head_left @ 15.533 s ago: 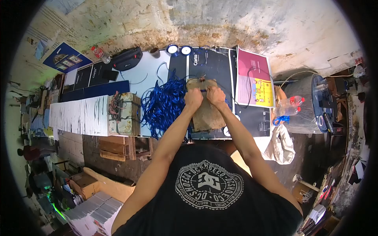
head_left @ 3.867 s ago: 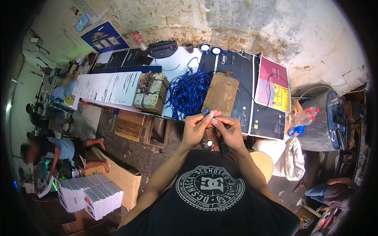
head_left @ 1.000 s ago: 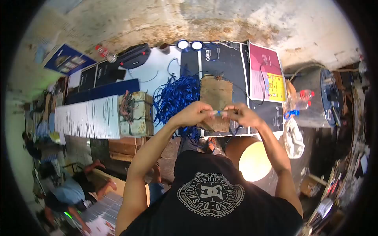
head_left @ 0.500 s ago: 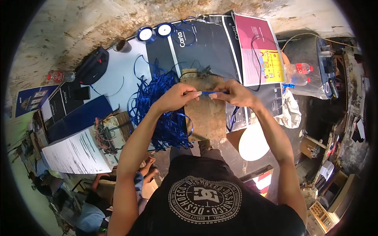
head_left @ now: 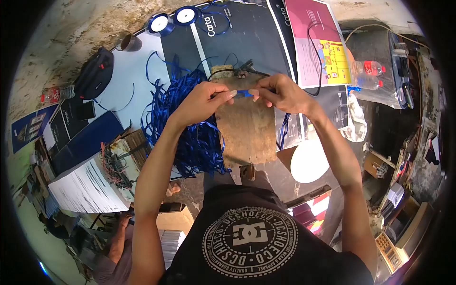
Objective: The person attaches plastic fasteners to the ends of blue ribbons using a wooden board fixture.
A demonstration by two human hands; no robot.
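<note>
A short stretch of blue ribbon runs between my two hands, above a wooden board. My left hand pinches one end between thumb and index finger. At the other end, my right hand grips the ribbon with thumb and curled fingers. A big tangled heap of blue ribbon lies just left of the board, partly behind my left forearm. More blue strands hang at the board's right side. Near the board's top edge is a small metal fixture.
Two ribbon spools stand at the back, with a brown cup and a black case to their left. A pink and yellow poster and plastic bottles are at right. Another person's arm shows at lower left.
The view has shifted, so the table sits higher in it. Both hands still hold the ribbon, and more of the board shows below them. The other person's arm has changed position at lower left.
</note>
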